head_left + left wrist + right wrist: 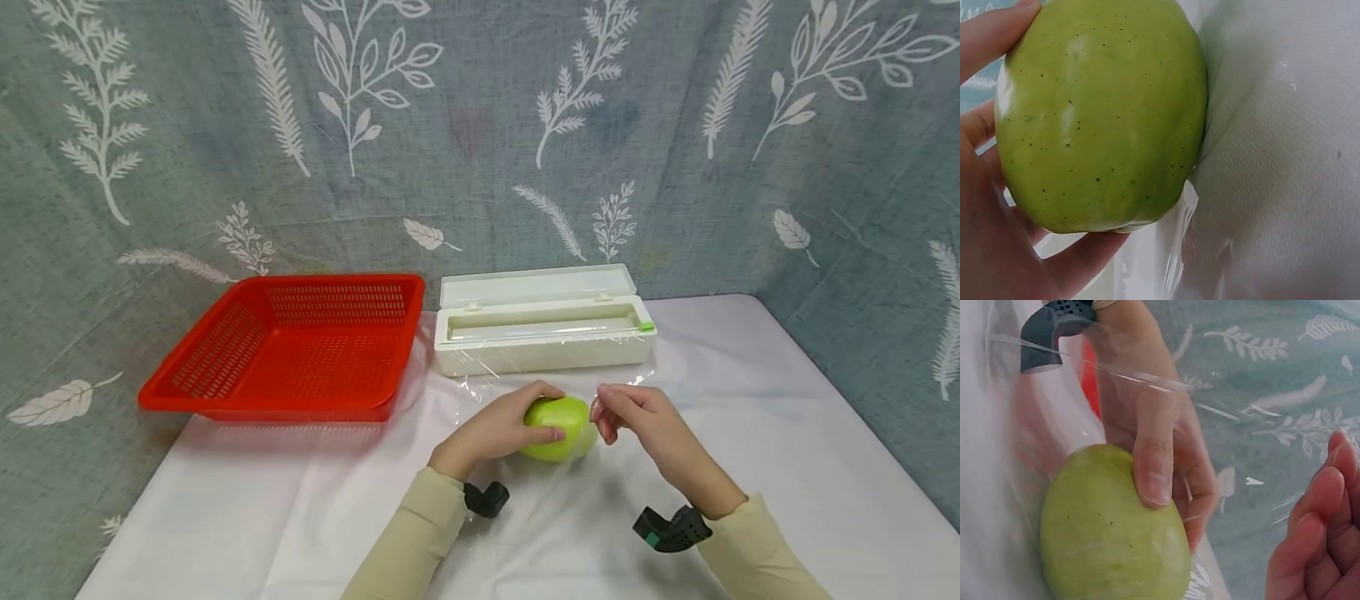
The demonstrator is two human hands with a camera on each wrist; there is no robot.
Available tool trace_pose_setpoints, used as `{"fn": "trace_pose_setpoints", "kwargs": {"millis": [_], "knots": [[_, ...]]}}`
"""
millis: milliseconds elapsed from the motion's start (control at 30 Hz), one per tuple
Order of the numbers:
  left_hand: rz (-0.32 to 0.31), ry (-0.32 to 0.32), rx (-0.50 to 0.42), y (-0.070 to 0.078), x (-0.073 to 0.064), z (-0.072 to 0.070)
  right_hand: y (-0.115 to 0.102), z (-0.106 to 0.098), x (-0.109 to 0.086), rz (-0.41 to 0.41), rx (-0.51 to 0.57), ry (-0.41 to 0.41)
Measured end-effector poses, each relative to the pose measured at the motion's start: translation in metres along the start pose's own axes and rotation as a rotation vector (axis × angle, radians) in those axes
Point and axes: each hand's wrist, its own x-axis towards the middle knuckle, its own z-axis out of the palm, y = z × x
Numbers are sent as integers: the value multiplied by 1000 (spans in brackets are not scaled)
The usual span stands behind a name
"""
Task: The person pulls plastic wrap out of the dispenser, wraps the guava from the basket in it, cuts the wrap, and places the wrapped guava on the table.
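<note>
A smooth yellow-green fruit (556, 428) with small dark specks rests on the white cloth, in front of the wrap box. My left hand (501, 425) grips it from the left, thumb on the near side and fingers round the far side. Clear cling film (1138, 380) stretches across the fruit in the right wrist view, its edge catching the light. To the right of the fruit, my right hand (637, 417) pinches the film between thumb and curled fingers. In the left wrist view, the fruit (1107, 119) fills much of the picture and more film bunches below it.
Behind the hands stands a white cling film box (543, 357), lid raised, with a green tab at its right end. A red perforated basket (292, 412) sits to its left. Leaf-patterned grey-green fabric (480, 150) hangs behind the table.
</note>
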Motion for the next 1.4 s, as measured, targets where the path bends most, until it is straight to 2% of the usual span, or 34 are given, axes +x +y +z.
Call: {"fn": "trace_pose_setpoints", "kwargs": {"millis": [200,500,767,967,1200,1300,1400], "knots": [[1,-9,-15,-2,1,2,8,-5,3,-3,172,62],[19,-13,-24,-4,4,1,18,-13,12,-10,355,49],[14,-19,-32,-5,6,1,31,-11,17,-28,540,93],[10,-13,-33,0,4,-3,34,-8,20,-34,587,107],[65,-19,-63,3,4,-7,37,-5,22,-56,594,65],[35,-10,-69,6,4,-8,39,-2,24,-69,592,49],[12,-5,-26,12,4,-9,41,1,25,-80,570,41]]}}
